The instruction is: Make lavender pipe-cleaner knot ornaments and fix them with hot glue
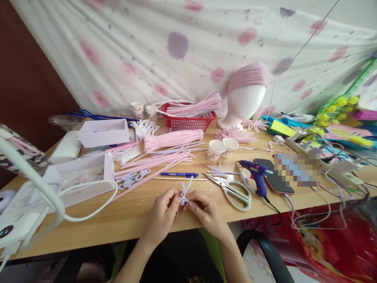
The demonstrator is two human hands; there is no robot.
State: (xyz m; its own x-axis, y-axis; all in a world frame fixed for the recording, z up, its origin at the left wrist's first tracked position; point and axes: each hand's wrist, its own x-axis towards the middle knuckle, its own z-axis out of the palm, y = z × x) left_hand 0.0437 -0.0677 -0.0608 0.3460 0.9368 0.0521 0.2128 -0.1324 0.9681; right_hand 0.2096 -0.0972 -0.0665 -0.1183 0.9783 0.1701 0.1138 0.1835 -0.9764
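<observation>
Close to the table's front edge, my left hand (163, 212) and my right hand (207, 212) meet at the fingertips. Between them is a small bent lavender pipe cleaner piece (185, 192), its loose ends sticking up. Both hands are closed in a pinch on it, and the fingers hide part of its lower end. Just beyond them lie a blue pen (179, 174) and a thin pale stick (165, 179). Right of my right hand are scissors (234, 192) with pale green handles, blades slightly apart. Looped lavender pieces (129, 181) rest to the left.
A blue glue gun (257, 177) stands beside a phone (275, 177) and tangled cables. Two paper cups (216, 150) are mid-table. Behind are pink pipe cleaners (173, 140), a red basket (188, 122) and a foam head (246, 100). White boxes (103, 133) and a white lamp arm (35, 173) are left.
</observation>
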